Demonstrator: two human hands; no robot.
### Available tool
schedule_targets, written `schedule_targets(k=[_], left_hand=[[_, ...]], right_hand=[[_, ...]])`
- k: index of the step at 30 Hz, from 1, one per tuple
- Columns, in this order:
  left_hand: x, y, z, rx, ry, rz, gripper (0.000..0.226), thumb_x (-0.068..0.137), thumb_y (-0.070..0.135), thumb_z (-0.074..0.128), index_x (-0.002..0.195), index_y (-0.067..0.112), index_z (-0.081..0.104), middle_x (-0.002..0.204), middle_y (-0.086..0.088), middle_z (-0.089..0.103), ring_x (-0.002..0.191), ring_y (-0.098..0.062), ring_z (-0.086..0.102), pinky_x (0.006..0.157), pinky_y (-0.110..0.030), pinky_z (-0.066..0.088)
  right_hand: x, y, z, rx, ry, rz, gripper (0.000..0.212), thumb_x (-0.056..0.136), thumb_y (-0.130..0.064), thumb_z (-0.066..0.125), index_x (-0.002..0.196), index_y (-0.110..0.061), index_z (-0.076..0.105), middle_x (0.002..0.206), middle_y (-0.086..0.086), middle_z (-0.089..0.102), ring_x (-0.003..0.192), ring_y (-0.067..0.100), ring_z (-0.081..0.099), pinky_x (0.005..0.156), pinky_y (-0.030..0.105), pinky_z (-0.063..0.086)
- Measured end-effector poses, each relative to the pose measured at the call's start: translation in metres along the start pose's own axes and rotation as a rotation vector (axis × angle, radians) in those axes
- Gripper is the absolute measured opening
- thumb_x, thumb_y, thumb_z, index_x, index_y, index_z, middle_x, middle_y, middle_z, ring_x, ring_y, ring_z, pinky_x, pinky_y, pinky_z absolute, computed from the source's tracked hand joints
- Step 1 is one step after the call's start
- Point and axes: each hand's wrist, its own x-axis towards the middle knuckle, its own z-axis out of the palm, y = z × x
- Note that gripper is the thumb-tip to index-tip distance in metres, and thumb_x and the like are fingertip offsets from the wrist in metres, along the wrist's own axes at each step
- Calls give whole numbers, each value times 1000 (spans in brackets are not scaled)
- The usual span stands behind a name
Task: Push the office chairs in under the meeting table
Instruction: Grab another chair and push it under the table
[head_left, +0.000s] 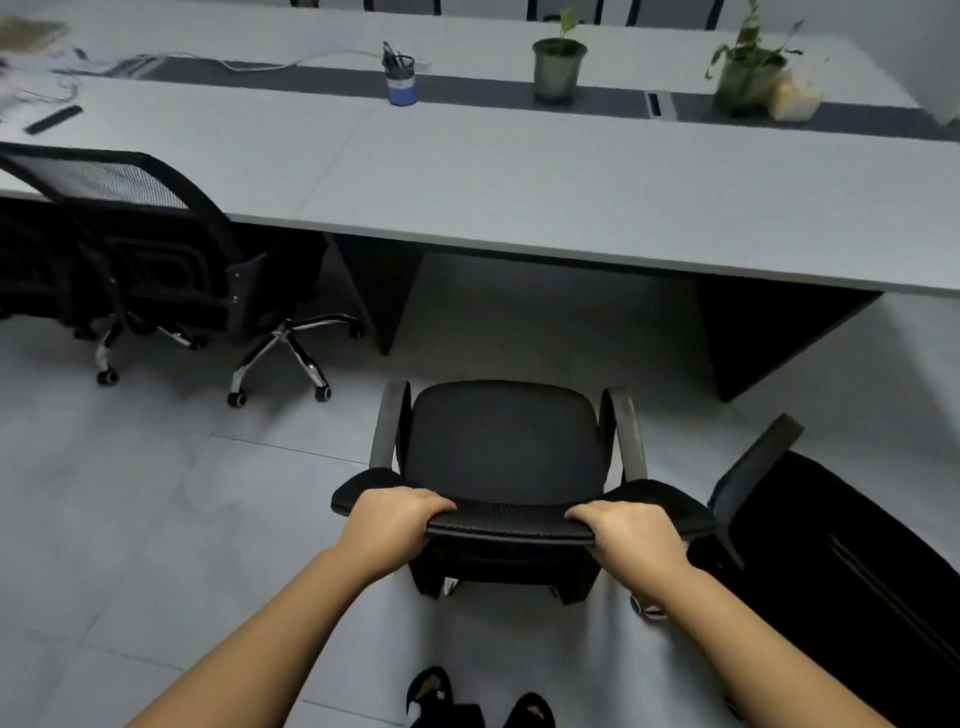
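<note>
Black mesh fills the lower centre of the head view: the top edge of an office chair's backrest (511, 522), with the left hand (397, 519) clamped over it on one side and the right hand (628, 535) clamped over it on the other, fingers curled over the rim. This chair (504, 447) stands on the grey tiled floor (156, 493), well apart from the meeting table (519, 176), seat facing the open bay beneath the table edge.

Risks, as I judge them. The bay is bounded by a dark panel leg (384, 291) at centre left and another (769, 338) at centre right; a push that drifts sideways could drive an armrest (387, 426) or a caster into one of them. The armrests may also meet the table's underside edge if they sit too high, which cannot be told from here. At lower right a second chair (831, 545) stands just beside the held one, its back close to the right hand; a swing that way could knock the two together. At left, a third chair (119, 234) is already partly under the table, its chrome base (283, 353) sticking out towards the bay, where casters could tangle. A hard shove that strikes the table might jolt the pen holder (401, 80) and potted plants (558, 67) at the top of the frame.
</note>
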Motion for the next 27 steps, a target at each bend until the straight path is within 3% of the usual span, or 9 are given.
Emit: schedule_targets(k=[2, 7, 13, 16, 20, 27], left_hand=[[13, -8, -2, -9, 6, -35, 36, 60, 19, 73, 89, 40, 68, 80, 19, 74, 73, -9, 70, 49, -23, 52], [63, -31, -18, 3, -23, -14, 22, 83, 27, 55, 99, 37, 66, 95, 11, 74, 88, -15, 68, 63, -31, 55], [130, -77, -36, 33, -99, -28, 20, 87, 28, 50, 98, 34, 66, 91, 9, 73, 83, -14, 66, 61, -31, 53], [166, -106, -43, 30, -106, -15, 27, 86, 22, 50, 103, 36, 65, 95, 8, 73, 86, -16, 66, 62, -30, 51], [215, -156, -57, -4, -182, 12, 40, 85, 15, 47, 116, 36, 60, 118, 8, 68, 109, -17, 61, 80, -35, 52], [297, -241, -79, 9, -245, 52, 56, 81, 2, 44, 124, 36, 54, 127, 7, 62, 117, -17, 56, 85, -33, 50]], right_hand=[[16, 2, -3, -17, 23, 6, 33, 71, -19, 61, 102, -32, 64, 91, -4, 74, 78, 24, 69, 58, 35, 53], [67, 12, -24, -13, 14, -44, 33, 85, -37, 53, 118, -37, 54, 111, -9, 68, 98, 18, 63, 72, 29, 47], [147, 16, -44, -48, 0, -32, 28, 87, -43, 51, 113, -37, 56, 101, -8, 70, 89, 17, 64, 64, 27, 42], [191, 16, -54, -64, 3, 5, 27, 87, -41, 52, 112, -37, 57, 98, -8, 71, 88, 17, 64, 65, 28, 44], [249, 6, -68, -68, -14, 67, 29, 87, -44, 50, 115, -39, 55, 102, -10, 70, 93, 14, 64, 67, 27, 42], [347, -12, -88, -62, -41, 129, 32, 88, -45, 49, 119, -39, 52, 104, -10, 70, 95, 13, 63, 71, 26, 44]])
